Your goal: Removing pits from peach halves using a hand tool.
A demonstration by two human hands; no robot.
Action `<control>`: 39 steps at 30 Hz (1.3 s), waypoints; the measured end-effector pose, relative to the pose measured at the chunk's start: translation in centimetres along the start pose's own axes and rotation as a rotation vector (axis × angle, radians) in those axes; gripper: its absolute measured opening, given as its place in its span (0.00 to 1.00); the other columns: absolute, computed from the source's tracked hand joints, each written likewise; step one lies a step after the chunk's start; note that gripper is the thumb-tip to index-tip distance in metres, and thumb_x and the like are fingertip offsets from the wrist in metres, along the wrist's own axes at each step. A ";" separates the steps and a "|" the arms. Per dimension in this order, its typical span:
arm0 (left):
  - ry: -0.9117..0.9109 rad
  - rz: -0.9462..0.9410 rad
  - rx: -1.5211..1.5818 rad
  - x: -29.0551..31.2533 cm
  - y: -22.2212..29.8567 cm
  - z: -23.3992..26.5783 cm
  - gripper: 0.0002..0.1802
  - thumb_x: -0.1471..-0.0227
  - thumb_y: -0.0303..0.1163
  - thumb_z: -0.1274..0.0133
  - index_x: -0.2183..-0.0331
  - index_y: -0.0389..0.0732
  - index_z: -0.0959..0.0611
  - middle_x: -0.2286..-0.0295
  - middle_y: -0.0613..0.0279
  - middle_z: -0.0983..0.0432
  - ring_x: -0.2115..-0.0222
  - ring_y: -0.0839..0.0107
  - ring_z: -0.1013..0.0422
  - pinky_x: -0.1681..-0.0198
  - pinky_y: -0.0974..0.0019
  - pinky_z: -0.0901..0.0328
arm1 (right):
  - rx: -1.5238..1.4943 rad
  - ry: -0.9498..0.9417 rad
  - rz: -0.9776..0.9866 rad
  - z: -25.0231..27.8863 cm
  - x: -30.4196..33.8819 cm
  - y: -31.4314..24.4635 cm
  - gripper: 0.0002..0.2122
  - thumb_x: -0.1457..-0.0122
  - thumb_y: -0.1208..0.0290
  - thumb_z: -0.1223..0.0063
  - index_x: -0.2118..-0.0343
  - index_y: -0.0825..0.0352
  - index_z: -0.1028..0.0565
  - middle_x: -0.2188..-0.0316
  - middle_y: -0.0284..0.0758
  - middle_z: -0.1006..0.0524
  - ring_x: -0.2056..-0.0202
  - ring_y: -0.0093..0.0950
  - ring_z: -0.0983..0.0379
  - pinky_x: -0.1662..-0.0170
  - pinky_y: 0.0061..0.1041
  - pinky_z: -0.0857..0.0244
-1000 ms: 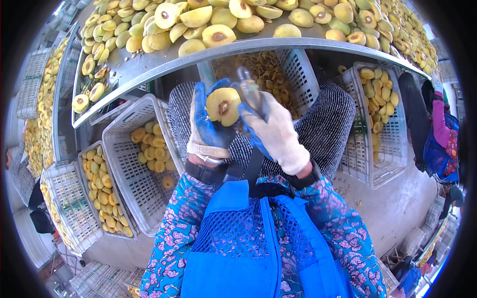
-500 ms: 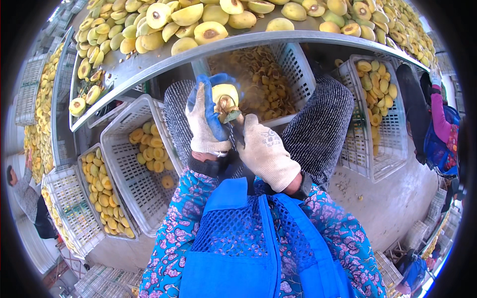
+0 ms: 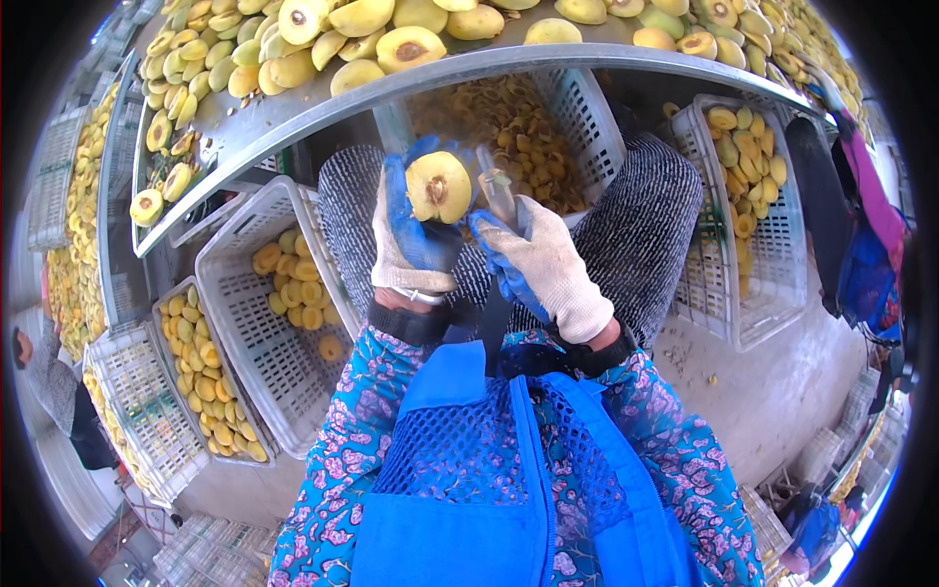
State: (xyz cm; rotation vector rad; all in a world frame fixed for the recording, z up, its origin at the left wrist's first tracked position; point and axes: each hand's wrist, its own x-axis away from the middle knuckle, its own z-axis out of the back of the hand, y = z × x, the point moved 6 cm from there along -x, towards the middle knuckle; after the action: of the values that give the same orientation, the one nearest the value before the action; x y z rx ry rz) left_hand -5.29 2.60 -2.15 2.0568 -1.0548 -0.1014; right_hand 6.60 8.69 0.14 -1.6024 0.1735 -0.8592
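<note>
In my left hand (image 3: 403,240), which wears a white glove with a blue palm, sits a peach half (image 3: 438,186). Its pale yellow cut face shows, with a brown patch in the middle. My right hand (image 3: 553,259), gloved the same way, is closed around a short pitting knife (image 3: 497,194) whose metal end is smeared by motion. That end points up, just right of the peach half and apart from it. Both hands are over my lap, with a white crate (image 3: 585,122) of brown and yellow fruit scraps (image 3: 523,127) beyond them.
A metal table (image 3: 293,110) heaped with halved peaches (image 3: 411,47) curves across the far side. White crates holding peach halves stand left (image 3: 235,235) and right (image 3: 699,166) of my knees. Other people (image 3: 871,225) are at the right and left edges.
The knife has come away from the peach half, and my right hand has turned, showing its blue palm. The torn brown and green bits on the cut face are gone.
</note>
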 end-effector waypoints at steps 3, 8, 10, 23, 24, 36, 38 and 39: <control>-0.127 -0.380 -0.776 2.1 2.0 -2.0 0.21 0.53 0.17 0.50 0.54 0.35 0.30 0.60 0.56 0.28 0.59 0.68 0.30 0.57 0.70 0.33 | -0.049 0.041 0.098 -0.3 0.1 -0.5 0.16 0.50 0.65 0.42 0.64 0.73 0.28 0.73 0.39 0.24 0.71 0.26 0.29 0.63 0.26 0.36; -0.215 -0.465 -0.903 2.5 3.1 -2.5 0.15 0.52 0.23 0.47 0.59 0.33 0.25 0.64 0.56 0.25 0.64 0.67 0.27 0.60 0.69 0.32 | 0.080 0.064 0.156 1.9 -1.4 -0.4 0.15 0.52 0.67 0.41 0.67 0.73 0.28 0.73 0.44 0.24 0.71 0.35 0.27 0.65 0.30 0.35; 0.004 0.175 -0.201 0.9 0.5 0.8 0.14 0.47 0.28 0.49 0.59 0.32 0.24 0.65 0.58 0.25 0.65 0.69 0.27 0.62 0.68 0.31 | 0.384 0.050 0.264 2.2 -1.0 -2.7 0.14 0.53 0.67 0.42 0.67 0.72 0.28 0.73 0.46 0.24 0.69 0.41 0.26 0.64 0.32 0.35; -0.002 -0.130 -0.688 1.5 -1.1 -0.9 0.14 0.47 0.28 0.47 0.57 0.35 0.24 0.64 0.64 0.25 0.65 0.79 0.32 0.61 0.76 0.36 | 0.418 0.232 0.170 3.0 -1.4 -0.8 0.12 0.50 0.65 0.47 0.70 0.71 0.27 0.72 0.50 0.25 0.66 0.47 0.27 0.62 0.40 0.35; -0.008 -0.131 -0.688 1.3 -1.3 -0.4 0.14 0.47 0.28 0.47 0.57 0.35 0.24 0.64 0.64 0.25 0.65 0.79 0.32 0.61 0.76 0.36 | 0.533 0.222 0.195 3.0 -1.4 -1.2 0.12 0.51 0.66 0.47 0.70 0.71 0.27 0.72 0.49 0.24 0.66 0.47 0.27 0.62 0.40 0.35; 0.187 -0.132 -0.361 0.5 -3.9 1.9 0.13 0.47 0.25 0.49 0.58 0.37 0.25 0.65 0.63 0.26 0.66 0.74 0.29 0.62 0.74 0.34 | 0.566 0.261 0.413 1.7 -2.0 -1.7 0.08 0.51 0.68 0.46 0.72 0.67 0.30 0.78 0.46 0.25 0.72 0.46 0.28 0.70 0.41 0.35; 0.123 -0.082 -0.067 -0.1 -3.0 1.1 0.15 0.45 0.33 0.49 0.57 0.37 0.26 0.63 0.61 0.27 0.65 0.70 0.28 0.64 0.67 0.31 | 0.395 0.302 0.475 2.3 -0.7 -3.0 0.08 0.49 0.67 0.48 0.72 0.67 0.30 0.78 0.45 0.25 0.73 0.45 0.27 0.70 0.40 0.34; 0.271 -0.015 -0.030 0.5 -2.2 0.6 0.21 0.45 0.43 0.51 0.57 0.37 0.27 0.61 0.58 0.28 0.64 0.66 0.28 0.64 0.60 0.29 | 0.312 0.359 0.396 3.5 -0.2 -3.3 0.09 0.48 0.68 0.47 0.73 0.69 0.30 0.78 0.46 0.25 0.73 0.45 0.27 0.71 0.39 0.34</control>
State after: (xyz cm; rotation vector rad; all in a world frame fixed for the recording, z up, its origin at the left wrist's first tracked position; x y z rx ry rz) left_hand -3.79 2.59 -4.00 1.9852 -0.8658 0.1494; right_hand 7.43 12.37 3.10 -1.0657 0.5635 -0.8082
